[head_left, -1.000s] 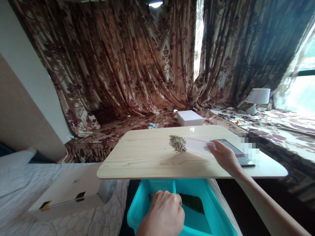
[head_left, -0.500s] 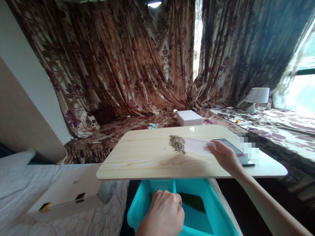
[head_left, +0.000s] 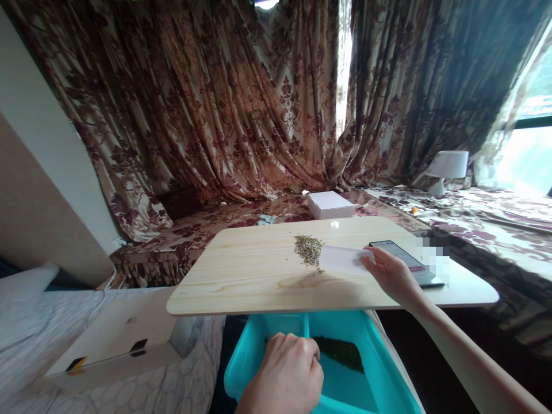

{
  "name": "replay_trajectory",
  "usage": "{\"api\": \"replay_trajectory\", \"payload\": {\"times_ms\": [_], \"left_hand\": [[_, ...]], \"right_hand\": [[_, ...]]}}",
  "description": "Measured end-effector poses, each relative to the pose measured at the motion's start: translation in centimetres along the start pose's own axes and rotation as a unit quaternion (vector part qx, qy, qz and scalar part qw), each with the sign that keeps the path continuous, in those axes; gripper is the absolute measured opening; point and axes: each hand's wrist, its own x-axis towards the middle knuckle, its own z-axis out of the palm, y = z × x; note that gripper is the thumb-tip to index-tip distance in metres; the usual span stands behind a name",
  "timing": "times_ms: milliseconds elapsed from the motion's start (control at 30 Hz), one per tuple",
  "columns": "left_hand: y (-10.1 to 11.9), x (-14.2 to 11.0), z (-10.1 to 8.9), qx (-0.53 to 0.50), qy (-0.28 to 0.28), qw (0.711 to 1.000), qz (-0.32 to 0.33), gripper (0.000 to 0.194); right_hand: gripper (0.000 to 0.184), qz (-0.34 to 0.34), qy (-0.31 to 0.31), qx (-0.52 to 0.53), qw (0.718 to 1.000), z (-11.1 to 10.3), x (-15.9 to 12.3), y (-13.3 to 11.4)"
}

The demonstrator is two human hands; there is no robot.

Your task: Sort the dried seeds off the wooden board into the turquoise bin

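Observation:
My right hand [head_left: 394, 275] pinches the end of a thin white sheet [head_left: 342, 258] between thumb and fingers. The sheet's far edge meets a loose pile of small greenish-brown grains [head_left: 308, 249] on the pale wood-grain table [head_left: 241, 276]. A few stray grains lie around the pile. My left hand [head_left: 287, 368] is closed over the divider area of a turquoise bin [head_left: 239, 362] below the table edge; whatever its fingers hold is hidden beneath it. Inside the bin's right compartment lies a heap of dark green grains [head_left: 340, 352].
A tablet-like device [head_left: 407, 261] lies by my right hand, partly behind it. Behind the table sits a white box [head_left: 330, 204] on a patterned ledge, with a lamp [head_left: 448, 167] at the right. A large white case [head_left: 121, 330] rests on the bed at the left.
The whole view has shifted slightly. Both hands keep nearly the same pose, and the sheet still meets the right side of the grain pile.

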Motion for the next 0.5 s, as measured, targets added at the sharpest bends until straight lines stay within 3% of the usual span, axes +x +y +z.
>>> {"api": "replay_trajectory", "payload": {"times_ms": [233, 500], "left_hand": [[-0.1, 0.1, 0.0, 0.003, -0.005, 1.0, 0.001, 0.039], [-0.3, -0.2, -0.1, -0.002, -0.001, 1.0, 0.002, 0.039]], "right_hand": [[0.035, 0.005, -0.014, 0.011, 1.0, 0.3, -0.4, -0.2], [0.043, 0.021, 0.014, 0.032, 0.999, -0.8, -0.3, -0.5]]}}
